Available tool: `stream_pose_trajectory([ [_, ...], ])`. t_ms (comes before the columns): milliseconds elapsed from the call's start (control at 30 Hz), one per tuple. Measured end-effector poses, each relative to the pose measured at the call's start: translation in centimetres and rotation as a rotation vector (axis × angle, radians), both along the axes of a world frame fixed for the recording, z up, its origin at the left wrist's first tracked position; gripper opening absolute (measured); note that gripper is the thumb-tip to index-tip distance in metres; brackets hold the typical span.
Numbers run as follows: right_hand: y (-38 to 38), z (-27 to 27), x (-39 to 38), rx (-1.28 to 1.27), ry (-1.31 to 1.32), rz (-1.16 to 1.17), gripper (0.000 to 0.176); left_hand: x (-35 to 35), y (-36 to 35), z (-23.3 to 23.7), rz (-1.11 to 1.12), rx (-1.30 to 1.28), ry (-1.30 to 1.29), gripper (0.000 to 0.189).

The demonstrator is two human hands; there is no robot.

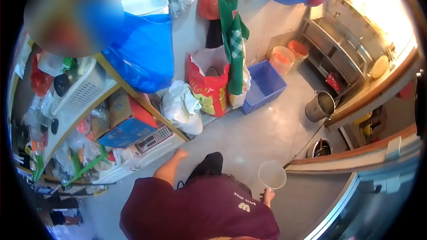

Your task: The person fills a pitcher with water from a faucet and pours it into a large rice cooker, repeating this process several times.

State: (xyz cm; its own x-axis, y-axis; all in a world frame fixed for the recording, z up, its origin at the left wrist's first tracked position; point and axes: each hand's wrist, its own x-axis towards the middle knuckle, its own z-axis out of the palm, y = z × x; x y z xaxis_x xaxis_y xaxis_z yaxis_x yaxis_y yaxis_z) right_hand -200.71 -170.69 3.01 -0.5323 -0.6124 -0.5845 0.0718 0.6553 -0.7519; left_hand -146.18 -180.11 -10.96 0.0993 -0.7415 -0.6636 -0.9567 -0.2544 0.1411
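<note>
My right hand [267, 195] is closed on the near side of a round, translucent plastic tub [272, 174] with a pale rim, its wide mouth facing up. Whether it has a handle there is not clear. My left hand [180, 154] is out to the left of my body, near the lower end of the shelf unit, and touches nothing that I can see. It is small and blurred, so its fingers do not show plainly. Beyond it, a white plastic bag [181, 106] and an open red-and-yellow sack [209, 82] stand on the floor.
A blue crate [264, 86], an orange-filled bucket [282, 60] and a metal pot [320, 106] stand ahead. Another pot [320, 148] sits by the doorway at the right. Shelves of goods line the left; a green apron [233, 31] hangs on the wall.
</note>
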Motion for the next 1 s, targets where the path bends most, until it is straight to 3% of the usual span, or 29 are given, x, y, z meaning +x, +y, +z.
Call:
stream_pose_trajectory([
  [67,-5.4,-0.5,-2.4,0.002,0.006,-0.015,0.018,-2.2,1.4,2.2,0.242,0.114,0.156,0.041],
  [133,-10.4,-1.4,-5.2,-0.036,0.026,0.032,0.018,-4.0,3.1,1.0,-0.264,0.018,-0.02,0.034],
  [167,-12.7,-1.7,-6.7,-0.053,0.036,0.042,0.018,-5.9,2.5,2.0,-0.023,0.174,0.06,0.03],
  [200,-15.1,-1.4,-8.1,-0.05,0.009,0.046,0.016,-8.6,1.0,6.0,0.207,0.33,0.139,0.026],
  [300,-22.1,-2.0,-12.1,-0.098,-0.066,-0.095,0.013,-12.9,-6.1,6.7,0.531,0.396,0.205,0.02],
  [400,-27.1,-2.7,-16.6,-0.083,-0.053,-0.118,0.013,-14.8,-19.1,2.4,0.197,0.378,0.084,0.019],
  [467,-30.5,0.5,-17.6,-0.068,0.019,-0.14,0.012,-19.2,-30.1,3.3,0.176,0.111,0.108,0.02],
  [533,-32.3,2.4,-19.4,-0.026,0.06,-0.213,0.012,-25.4,-41.6,7.2,0.157,-0.127,0.156,0.021],
  [567,-33.4,1.7,-20.2,-0.009,0.057,-0.27,0.012,-27.2,-47.8,4.8,0.06,-0.163,0.309,0.023],
  [600,-34.0,1.3,-20.7,0.007,0.045,-0.319,0.011,-30.1,-52.5,5.8,-0.215,-0.529,0.23,0.027],
  [633,-34.2,1.4,-21.2,0.017,0.074,-0.341,0.012,-35.1,-56.8,14.3,-0.024,-0.293,0.501,0.027],
  [667,-35.0,1.2,-22.1,0.015,0.099,-0.357,0.013,-39.0,-60.6,15.7,0.246,-0.198,0.803,0.024],
  [700,-36.2,0.8,-22.9,0.01,0.125,-0.37,0.014,-42.7,-64.1,17.4,0.192,-0.251,0.859,0.022],
  [833,-39.4,-0.8,-26.3,-0.03,0.141,-0.522,0.018,-55.0,-71.3,21.6,-0.055,-0.354,0.963,0.021],
  [933,-43.0,-1.4,-30.3,0.202,0.046,-0.525,0.017,-60.0,-73.3,18.7,-0.221,-0.244,0.8,0.022],
  [1000,-45.2,-2.4,-33.2,0.226,0.007,-0.532,0.018,-60.0,-74.1,11.0,-0.441,-0.239,0.591,0.029],
])
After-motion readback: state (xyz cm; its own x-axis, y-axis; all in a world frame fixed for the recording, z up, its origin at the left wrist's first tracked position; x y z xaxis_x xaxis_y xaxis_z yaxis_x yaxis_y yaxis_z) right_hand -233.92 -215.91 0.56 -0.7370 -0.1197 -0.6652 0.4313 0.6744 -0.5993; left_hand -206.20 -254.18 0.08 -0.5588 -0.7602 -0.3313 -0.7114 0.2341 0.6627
